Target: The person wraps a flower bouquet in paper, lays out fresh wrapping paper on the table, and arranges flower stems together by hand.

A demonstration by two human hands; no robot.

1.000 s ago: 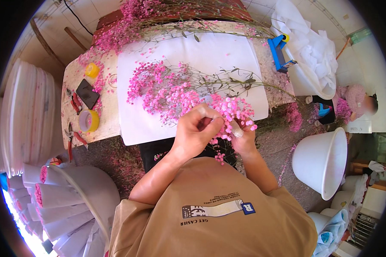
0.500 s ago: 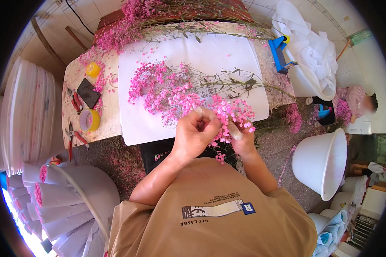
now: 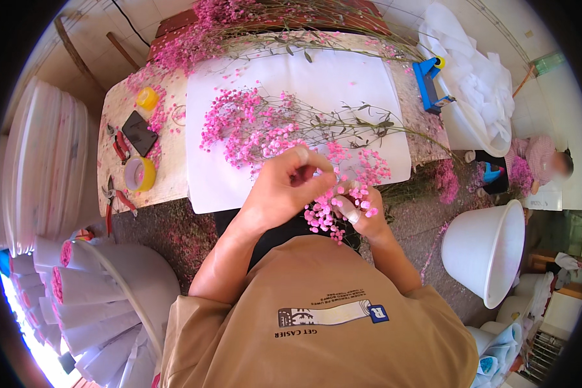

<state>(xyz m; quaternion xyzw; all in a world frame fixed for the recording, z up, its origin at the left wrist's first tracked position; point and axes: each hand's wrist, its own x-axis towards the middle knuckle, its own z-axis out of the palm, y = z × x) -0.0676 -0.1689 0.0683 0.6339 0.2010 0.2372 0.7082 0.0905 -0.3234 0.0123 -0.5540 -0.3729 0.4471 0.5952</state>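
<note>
Compared with the pictures just before, the left hand (image 3: pixel 284 191) and the right hand (image 3: pixel 368 220) stand a little more apart at their fingers, and the pink sprig (image 3: pixel 323 216) between them has opened: its lower blossoms hang lower, and the mass of flowers above looks thinner. In my judgement, this means that the hold on the sprig is being rearranged, while the larger pink bunch (image 3: pixel 242 139) stays lying as it was.

The right fingers are closed on the sprig, with a white wrap (image 3: pixel 350 211) on the thumb. The left thumb and forefinger bend toward each other like a ring; whether they pinch a stem, I cannot tell.

The sprig is at the near edge of the counter (image 3: pixel 116 116), right of the middle, with its lower part hanging outside this edge. It has many small, round, bright pink blossoms, loosely gathered; its stems are mostly hidden. The bunch lies on a sheet of white paper (image 3: pixel 213 197), with blossoms to the left and thin green stems pointing toward the counter's right edge.
</note>
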